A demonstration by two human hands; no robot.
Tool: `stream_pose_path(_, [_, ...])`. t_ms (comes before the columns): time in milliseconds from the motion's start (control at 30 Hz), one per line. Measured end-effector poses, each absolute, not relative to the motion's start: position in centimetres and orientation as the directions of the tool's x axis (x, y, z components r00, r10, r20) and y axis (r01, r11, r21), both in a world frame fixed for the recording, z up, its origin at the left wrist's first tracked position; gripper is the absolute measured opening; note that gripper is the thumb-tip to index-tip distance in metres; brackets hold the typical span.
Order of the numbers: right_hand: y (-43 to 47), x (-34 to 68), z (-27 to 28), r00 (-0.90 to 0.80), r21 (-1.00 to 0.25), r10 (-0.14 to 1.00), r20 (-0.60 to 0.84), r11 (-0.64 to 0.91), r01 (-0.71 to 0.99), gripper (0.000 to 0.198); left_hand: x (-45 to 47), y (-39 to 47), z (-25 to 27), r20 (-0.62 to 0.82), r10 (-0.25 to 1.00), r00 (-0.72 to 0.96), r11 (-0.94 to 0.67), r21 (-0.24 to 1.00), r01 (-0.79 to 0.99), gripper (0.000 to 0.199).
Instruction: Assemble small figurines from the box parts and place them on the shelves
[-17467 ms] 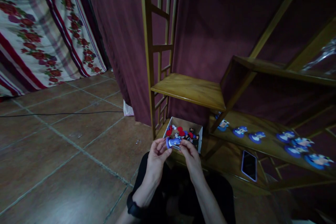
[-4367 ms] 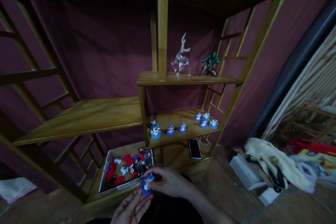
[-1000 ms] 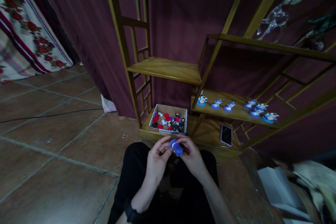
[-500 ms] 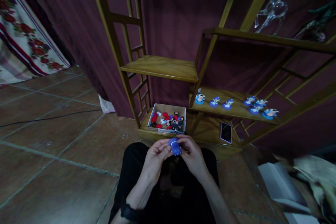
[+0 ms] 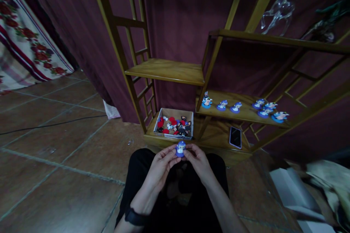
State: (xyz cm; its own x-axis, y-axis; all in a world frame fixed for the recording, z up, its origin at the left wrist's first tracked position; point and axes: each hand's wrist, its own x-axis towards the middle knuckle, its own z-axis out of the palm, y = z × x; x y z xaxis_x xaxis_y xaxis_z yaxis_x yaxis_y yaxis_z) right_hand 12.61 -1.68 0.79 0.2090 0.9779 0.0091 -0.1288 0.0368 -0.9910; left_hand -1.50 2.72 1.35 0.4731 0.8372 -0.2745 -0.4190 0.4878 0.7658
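1. Left hand (image 5: 161,160) and right hand (image 5: 198,159), above the black-trousered lap: thumbs and fingertips closed on opposite sides of one small purple-and-white toy figurine with a round purple base (image 5: 180,149). Neither hand is free.
2. Change: half a second ago it showed mostly plain purple; now it's about upright, base down, white front towards the wearer. Reads as turning it for a look, judging by the pose. Front detail too small to make out.
3. Just beyond the fingers: open white cardboard box with brown inside (image 5: 172,136), holding jumbled red, black and white pieces. No visible change there. Its front wall stands between the hands and those pieces.
4. Right of box, same low board: dark-screened phone with a pale purple edge (image 5: 235,137), lying flat.
5. Next board up, right: yellow-brown wooden shelf (image 5: 248,109) with similar figurines. Two purple ones mid-left (image 5: 222,105) (image 5: 236,107), a white one on a light-blue base (image 5: 207,102) at the left end, a tight group at the right. Divider post crowds the left end.
6. Bare-topped wooden plank (image 5: 166,71) overhangs behind the box.
7. Higher right: clear glass-like deer (image 5: 280,9), dark green figure (image 5: 333,14), partly cut off.
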Motion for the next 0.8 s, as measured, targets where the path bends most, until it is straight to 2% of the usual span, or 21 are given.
stream_pose_path(133, [-2.03, 12.56, 1.11, 0.189, -0.976, 0.982, -0.007, 0.035, -0.217, 0.026, -1.47, 2.70, 1.60, -0.281, 0.830, 0.481, 0.501, 0.756, -0.423, 0.033])
stream_pose_path(267, [-2.17, 12.49, 1.06, 0.167, -0.983, 0.986, -0.020, 0.011, -0.183, 0.031, -1.45, 2.65, 1.47, -0.292, 0.846, 0.446, 0.495, 0.740, -0.455, 0.033])
stream_pose_path(567, [-2.37, 12.54, 0.55, 0.218, -0.997, 0.976, 0.014, 0.031, -0.076, 0.030, -1.22, 2.53, 1.24, -0.285, 0.846, 0.451, 0.497, 0.729, -0.472, 0.028])
stream_pose_path(800, [-2.04, 12.50, 0.39, 0.206, -0.988, 0.979, 0.013, 0.044, -0.147, 0.032, -1.23, 2.44, 1.49, -0.263, 0.854, 0.448, 0.476, 0.742, -0.472, 0.028])
